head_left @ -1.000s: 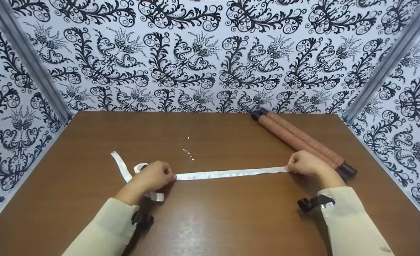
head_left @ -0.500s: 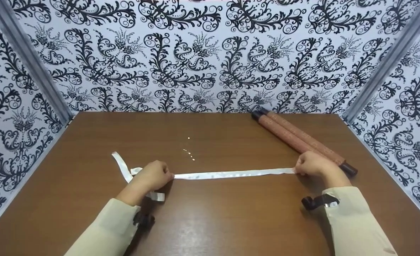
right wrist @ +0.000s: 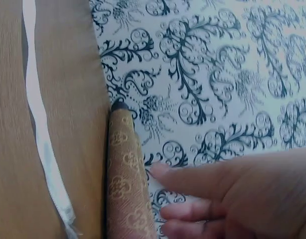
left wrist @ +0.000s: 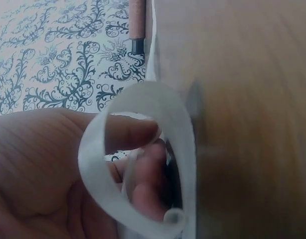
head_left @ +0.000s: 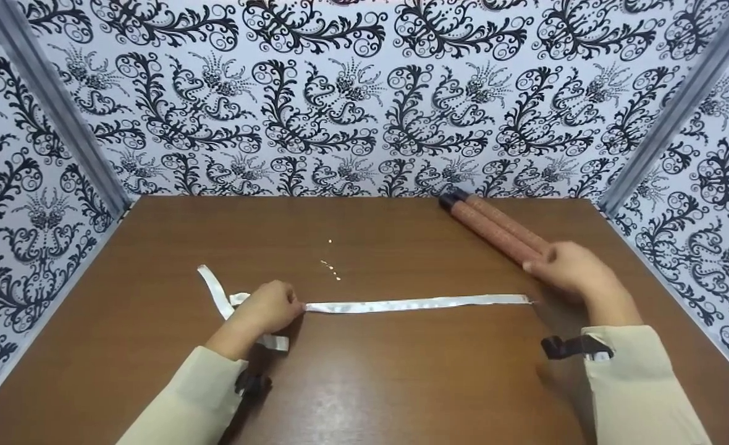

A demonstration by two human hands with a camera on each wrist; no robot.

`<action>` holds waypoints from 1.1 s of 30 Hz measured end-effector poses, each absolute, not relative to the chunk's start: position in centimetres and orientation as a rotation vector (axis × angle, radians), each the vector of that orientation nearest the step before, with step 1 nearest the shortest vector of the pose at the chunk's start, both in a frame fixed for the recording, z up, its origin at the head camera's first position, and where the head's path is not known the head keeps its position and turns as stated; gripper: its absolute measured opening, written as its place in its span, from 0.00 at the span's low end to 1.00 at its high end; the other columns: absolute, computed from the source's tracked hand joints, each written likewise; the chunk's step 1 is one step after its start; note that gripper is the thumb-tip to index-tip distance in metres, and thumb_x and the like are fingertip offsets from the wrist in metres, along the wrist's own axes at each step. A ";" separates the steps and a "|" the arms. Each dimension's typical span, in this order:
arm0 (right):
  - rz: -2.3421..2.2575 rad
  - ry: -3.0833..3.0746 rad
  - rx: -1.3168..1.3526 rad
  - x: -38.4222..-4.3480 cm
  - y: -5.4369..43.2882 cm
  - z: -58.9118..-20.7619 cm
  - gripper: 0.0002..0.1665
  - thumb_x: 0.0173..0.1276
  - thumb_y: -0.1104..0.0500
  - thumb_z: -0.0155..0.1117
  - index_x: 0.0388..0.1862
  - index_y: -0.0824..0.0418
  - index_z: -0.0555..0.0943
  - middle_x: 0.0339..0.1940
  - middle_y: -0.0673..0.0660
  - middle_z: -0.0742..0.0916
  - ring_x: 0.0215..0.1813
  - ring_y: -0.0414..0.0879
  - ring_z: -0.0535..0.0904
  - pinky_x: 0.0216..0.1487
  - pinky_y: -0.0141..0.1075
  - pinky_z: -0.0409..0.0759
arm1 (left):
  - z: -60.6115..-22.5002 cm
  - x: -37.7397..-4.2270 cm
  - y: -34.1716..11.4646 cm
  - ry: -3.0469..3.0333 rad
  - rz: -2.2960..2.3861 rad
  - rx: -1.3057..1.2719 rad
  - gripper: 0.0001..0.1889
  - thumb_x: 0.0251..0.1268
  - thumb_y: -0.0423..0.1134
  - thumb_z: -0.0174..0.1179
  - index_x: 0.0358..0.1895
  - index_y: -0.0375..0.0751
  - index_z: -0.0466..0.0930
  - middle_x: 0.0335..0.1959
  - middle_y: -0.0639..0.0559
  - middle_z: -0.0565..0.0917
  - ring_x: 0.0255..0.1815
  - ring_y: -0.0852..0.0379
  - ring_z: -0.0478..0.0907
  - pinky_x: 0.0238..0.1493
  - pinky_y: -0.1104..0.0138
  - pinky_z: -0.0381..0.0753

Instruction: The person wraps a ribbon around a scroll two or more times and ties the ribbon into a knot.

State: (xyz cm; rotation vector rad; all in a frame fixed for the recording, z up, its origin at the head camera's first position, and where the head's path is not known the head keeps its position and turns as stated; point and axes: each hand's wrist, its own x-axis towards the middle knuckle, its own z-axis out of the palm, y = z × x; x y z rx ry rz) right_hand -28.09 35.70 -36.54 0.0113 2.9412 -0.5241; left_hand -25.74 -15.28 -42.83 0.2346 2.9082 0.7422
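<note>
A white satin ribbon (head_left: 414, 303) lies stretched across the brown table, its frayed right end loose. My left hand (head_left: 269, 309) pinches it near the middle between thumb and fingers. The rest of the ribbon loops under and behind that hand; the left wrist view shows a wide ribbon loop (left wrist: 93, 154) in front of the fingers. My right hand (head_left: 574, 269) is over the near part of two scroll-like rolls (head_left: 494, 232), hiding their near ends. In the right wrist view its extended fingers (right wrist: 193, 181) are right beside one patterned, dark-tipped roll (right wrist: 125, 184).
The wooden table (head_left: 401, 383) runs back to a wall (head_left: 340, 123) papered in black-and-white scrollwork, with side walls left and right. Several tiny pale specks (head_left: 331, 267) lie mid-table. The far ends of the rolls are at the back wall.
My right hand drew the ribbon a little to the right, then let go of its end and moved up to the rolls. My left hand keeps its pinch in nearly the same place.
</note>
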 end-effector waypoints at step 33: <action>-0.334 2.887 -0.095 -37.2 34.7 -36.3 0.67 0.67 0.30 0.65 0.79 0.78 0.51 0.73 0.83 0.67 0.72 0.80 0.63 0.72 0.72 0.61 | -41.1 -24.0 -14.0 2.960 0.585 0.286 0.08 0.53 0.28 0.74 0.24 0.36 0.83 0.24 0.48 0.84 0.25 0.54 0.77 0.36 0.57 0.83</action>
